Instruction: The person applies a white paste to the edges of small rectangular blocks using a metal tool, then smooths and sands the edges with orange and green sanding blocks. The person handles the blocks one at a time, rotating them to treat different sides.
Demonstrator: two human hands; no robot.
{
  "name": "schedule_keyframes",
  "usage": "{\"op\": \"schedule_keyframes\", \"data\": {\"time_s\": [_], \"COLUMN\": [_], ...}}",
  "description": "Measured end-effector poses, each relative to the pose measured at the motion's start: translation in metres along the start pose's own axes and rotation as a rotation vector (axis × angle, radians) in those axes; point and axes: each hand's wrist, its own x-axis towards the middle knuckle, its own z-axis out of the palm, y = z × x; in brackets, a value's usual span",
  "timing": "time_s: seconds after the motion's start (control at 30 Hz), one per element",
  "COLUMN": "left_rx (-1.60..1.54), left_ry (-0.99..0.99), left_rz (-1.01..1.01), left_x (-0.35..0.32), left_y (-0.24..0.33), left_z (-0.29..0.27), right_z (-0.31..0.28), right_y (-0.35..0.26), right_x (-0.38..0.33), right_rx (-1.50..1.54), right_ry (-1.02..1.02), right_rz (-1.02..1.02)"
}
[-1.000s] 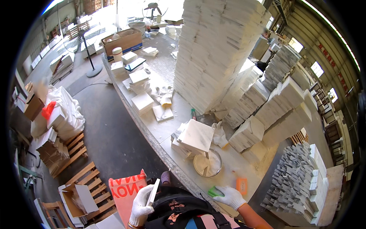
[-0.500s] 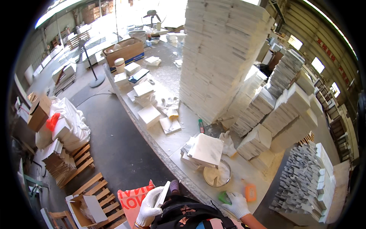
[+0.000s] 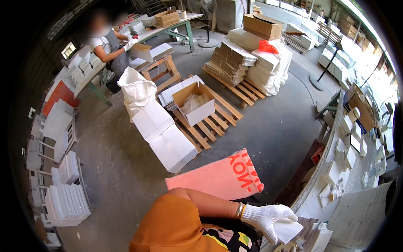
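Note:
My left hand, in a white knitted glove, is closed on a flat white tile at the lower right. The thumb and fingers grip the tile's near end, and its far end sticks out over the worktable's edge. A bracelet shows at the wrist, below an orange sleeve. Right beside the held tile stands a stack of white tiles on the worktable. I cannot make out my right hand; the lower edge of the picture cuts off that area.
A pink-red printed sack lies near my left forearm. Beyond it are white cartons, an open box on a wooden pallet and a white woven sack. A gloved co-worker stands at the upper left.
The view has swung left, bringing the co-worker, cartons and floor into sight. My left hand still holds the white tile, now beside the worktable's tile stack. My right hand has left the picture.

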Motion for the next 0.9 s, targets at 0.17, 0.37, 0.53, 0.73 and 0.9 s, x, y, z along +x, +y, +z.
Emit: {"op": "schedule_keyframes", "data": {"time_s": [0.17,0.37,0.53,0.73,0.9], "left_rx": [0.495,0.628,0.704,0.907,0.966], "left_ry": [0.172,0.095,0.066,0.041,0.09], "left_rz": [0.134,0.098,0.23,0.515,0.17], "left_x": [-0.038,-0.076,-0.078,-0.07,-0.036], "left_y": [0.041,0.066,0.041,0.054,0.046], "left_z": [0.0,-0.006,0.024,0.048,-0.014], "right_z": [0.067,0.109,0.118,0.114,0.103], "right_y": [-0.026,0.004,-0.023,-0.027,-0.044], "right_x": [0.015,0.003,-0.029,-0.035,-0.023], "right_rx": [0.133,0.071,0.009,0.011,0.041], "right_ry": [-0.457,-0.43,-0.391,-0.362,-0.324], "right_rz": [-0.044,-0.018,-0.1,-0.183,-0.207]}}
